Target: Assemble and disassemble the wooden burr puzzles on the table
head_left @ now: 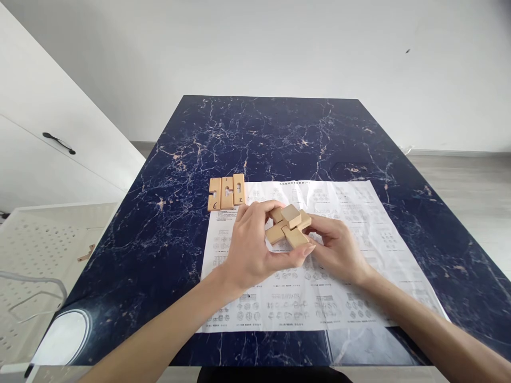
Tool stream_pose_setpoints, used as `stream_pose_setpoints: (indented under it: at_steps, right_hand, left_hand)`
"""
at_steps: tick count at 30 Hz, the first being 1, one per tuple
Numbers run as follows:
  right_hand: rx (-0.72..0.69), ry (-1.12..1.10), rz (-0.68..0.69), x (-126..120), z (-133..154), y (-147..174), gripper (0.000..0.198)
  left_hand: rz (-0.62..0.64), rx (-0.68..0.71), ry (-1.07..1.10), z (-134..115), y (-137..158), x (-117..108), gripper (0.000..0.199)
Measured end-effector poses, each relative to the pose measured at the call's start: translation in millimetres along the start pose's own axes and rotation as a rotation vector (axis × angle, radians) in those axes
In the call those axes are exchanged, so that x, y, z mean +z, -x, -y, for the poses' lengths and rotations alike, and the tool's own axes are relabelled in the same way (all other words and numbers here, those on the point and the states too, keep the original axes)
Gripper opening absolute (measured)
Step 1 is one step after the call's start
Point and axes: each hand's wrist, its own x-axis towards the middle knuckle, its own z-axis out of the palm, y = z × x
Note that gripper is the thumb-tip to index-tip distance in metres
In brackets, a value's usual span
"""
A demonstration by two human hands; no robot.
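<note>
A wooden interlocking puzzle (294,234), made of several pale crossed blocks, is held between both hands above a printed sheet. My left hand (251,244) wraps round it from the left, fingers behind and thumb along its near side. From the right, my right hand (337,247) grips the puzzle, its fingertips partly hidden behind the blocks. Beyond my left hand, three flat wooden puzzle pieces (227,192) lie side by side, with notches or slots and handwritten numbers on them.
The creased instruction sheet (383,255) carries rows of small diagrams and covers the near part of the dark blue marble-patterned table (263,138). To the left are a white perforated chair (43,239) and a white cabinet (48,101). A white wall (279,48) stands behind.
</note>
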Motion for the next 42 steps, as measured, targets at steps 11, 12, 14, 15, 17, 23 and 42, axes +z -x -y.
stream_pose_setpoints:
  at_steps: [11,12,14,15,17,23,42]
  right_hand:
    - [-0.104,-0.105,-0.095,2.3,0.5,4.7,0.014]
    - [-0.121,-0.112,-0.138,3.0,-0.4,4.1,0.018]
    - [-0.133,-0.121,-0.193,3.2,-1.8,2.1,0.031]
    - [-0.128,-0.124,-0.192,2.4,-2.2,0.8,0.036]
    - [-0.097,-0.126,-0.132,-0.4,-1.8,-1.8,0.044]
    - [0.089,-0.215,0.138,-8.6,7.1,-6.7,0.049]
    - [0.203,-0.218,-0.069,-2.9,6.6,-5.6,0.049]
  left_hand:
    - [0.44,-0.491,0.71,-6.0,-12.2,-5.1,0.065]
    - [0.471,-0.539,0.757,-6.0,-12.6,-4.3,0.068]
    - [0.516,-0.632,0.848,-5.2,-12.9,-2.7,0.073]
    - [0.538,-0.677,0.888,-4.8,-12.9,-2.2,0.074]
    - [0.586,-0.762,0.953,-4.3,-13.2,-2.5,0.076]
    - [0.715,-0.824,1.012,-4.9,-14.4,-7.9,0.077]
    - [0.209,-0.036,-0.069,2.6,-0.5,1.3,0.083]
